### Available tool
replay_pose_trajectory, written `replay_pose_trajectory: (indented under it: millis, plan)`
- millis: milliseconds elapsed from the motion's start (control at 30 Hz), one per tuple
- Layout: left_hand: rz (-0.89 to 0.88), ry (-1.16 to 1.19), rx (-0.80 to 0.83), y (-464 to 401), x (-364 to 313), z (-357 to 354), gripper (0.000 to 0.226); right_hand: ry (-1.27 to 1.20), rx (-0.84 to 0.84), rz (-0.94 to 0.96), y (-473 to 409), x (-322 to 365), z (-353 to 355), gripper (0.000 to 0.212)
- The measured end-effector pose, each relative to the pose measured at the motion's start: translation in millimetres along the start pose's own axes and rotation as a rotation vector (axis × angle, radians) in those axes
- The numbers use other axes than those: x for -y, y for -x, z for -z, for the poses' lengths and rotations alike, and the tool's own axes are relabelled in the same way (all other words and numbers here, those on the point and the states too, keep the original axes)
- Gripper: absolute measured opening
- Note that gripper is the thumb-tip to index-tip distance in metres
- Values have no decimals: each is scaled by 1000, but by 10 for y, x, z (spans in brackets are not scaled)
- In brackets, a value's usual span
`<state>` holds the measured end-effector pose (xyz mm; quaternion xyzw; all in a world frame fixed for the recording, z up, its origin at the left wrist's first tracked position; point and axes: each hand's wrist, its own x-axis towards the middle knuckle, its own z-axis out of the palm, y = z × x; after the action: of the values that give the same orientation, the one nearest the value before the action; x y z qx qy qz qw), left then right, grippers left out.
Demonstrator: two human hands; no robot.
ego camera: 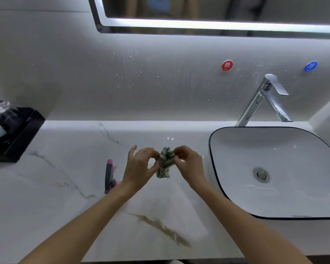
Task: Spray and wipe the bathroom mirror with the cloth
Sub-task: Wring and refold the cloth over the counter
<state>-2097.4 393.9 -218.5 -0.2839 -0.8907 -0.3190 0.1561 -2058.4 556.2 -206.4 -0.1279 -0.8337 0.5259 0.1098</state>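
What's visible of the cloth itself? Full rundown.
The small green-and-white patterned cloth looks like soft woven fabric, bunched and crumpled, not spread flat. It is held above the white marble-look countertop, left of the sink. The left hand pinches its left edge and the right hand pinches its upper right edge; the lower part hangs free. Whether its bottom touches the counter cannot be told. Wetness cannot be judged.

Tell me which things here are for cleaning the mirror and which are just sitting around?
For the job:
cloth, pinched by left hand and right hand
spray bottle
mirror

Just there:
sink
tap
black box
red sticker
blue sticker
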Motion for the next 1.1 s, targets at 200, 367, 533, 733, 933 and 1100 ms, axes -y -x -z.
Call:
replay_pose_trajectory:
  millis: [200,367,533,733,933,1100]
  plan:
    - [3,-74,-24,-108,90,109,18,90,-24,82,-110,-50,164,18]
    - [-9,-88,1,-168,114,110,18,121,-25,146,-162,-82,223,21]
    - [29,-85,88,-155,101,72,31,92,48,201,-141,-16,186,19]
    - [-39,-90,153,-110,-60,-95,36,54,126,232,-36,2,63,14]
    - [3,-62,130,-61,-84,-149,27,34,87,215,32,-117,72,8]
    - [32,19,84,5,-70,-158,20,77,195,171,101,-187,105,28]
